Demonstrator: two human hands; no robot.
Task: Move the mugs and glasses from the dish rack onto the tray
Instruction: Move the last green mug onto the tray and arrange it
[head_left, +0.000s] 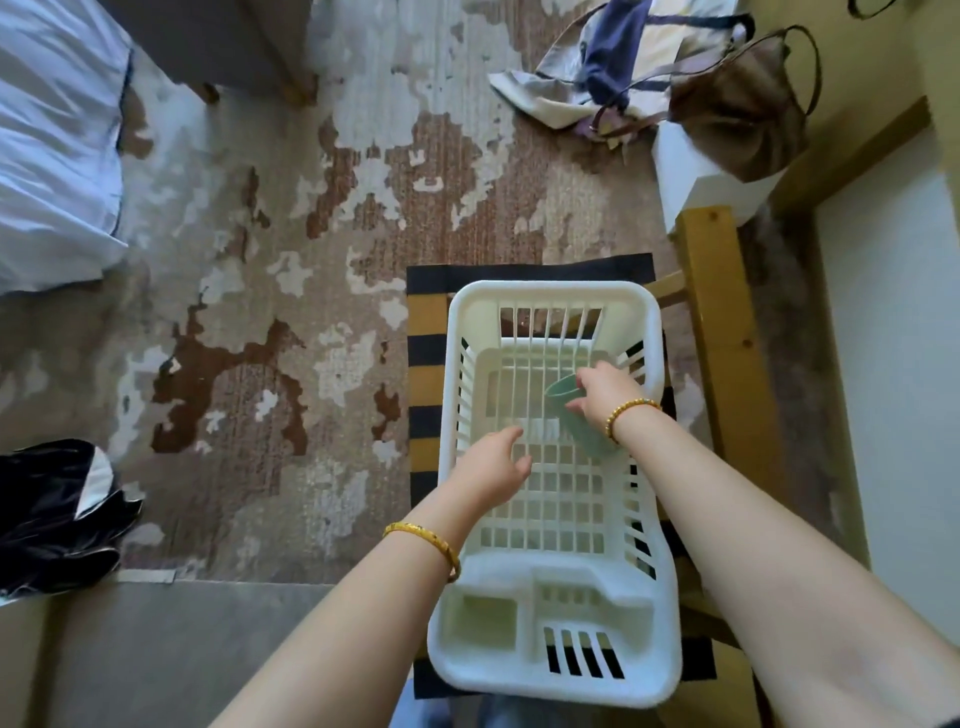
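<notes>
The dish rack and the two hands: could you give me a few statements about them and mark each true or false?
1. The right hand grips a green cup inside the white dish rack. True.
2. The left hand holds a glass. False: it holds nothing, its fingers relaxed over the rack.
3. The rack is full of mugs. False: only the green cup shows in it.
4. Both wrists wear gold-coloured bracelets. True.
5. The rack sits on a striped cloth. True.

White dish rack, mint-green mug, black-and-mustard striped cloth
</notes>
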